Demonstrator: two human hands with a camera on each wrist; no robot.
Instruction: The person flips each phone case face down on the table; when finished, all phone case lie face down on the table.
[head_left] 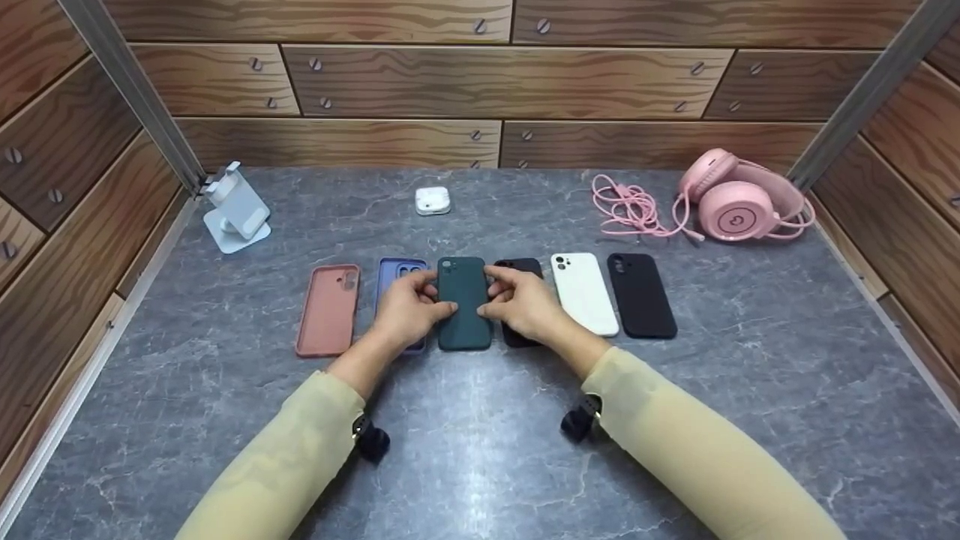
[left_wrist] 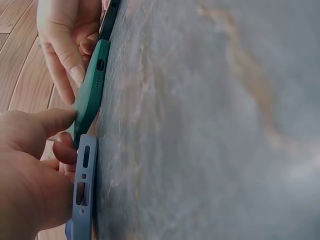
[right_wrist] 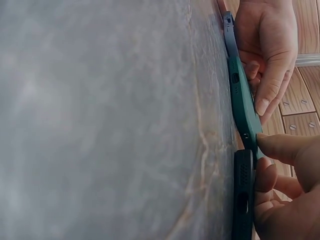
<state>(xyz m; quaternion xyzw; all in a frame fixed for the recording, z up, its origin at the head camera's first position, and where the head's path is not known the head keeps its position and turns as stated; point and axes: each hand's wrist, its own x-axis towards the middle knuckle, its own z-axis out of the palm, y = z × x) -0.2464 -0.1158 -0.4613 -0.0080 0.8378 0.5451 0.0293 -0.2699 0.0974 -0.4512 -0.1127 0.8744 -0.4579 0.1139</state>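
Observation:
A dark green phone case lies back up on the table, with camera holes at its upper left. My left hand holds its left side, thumb on the back and fingers at the edge. On the other side my right hand grips the right edge the same way. Under the left hand is a blue-purple phone case, partly covered; a black phone case is partly hidden under the right. The left wrist view shows the green case lying against the table beside the blue one.
A pink phone case lies at the row's left end. To the right are a white case and another black case. Behind stand a light blue stand, a white earbud case and pink headphones with a coiled cable.

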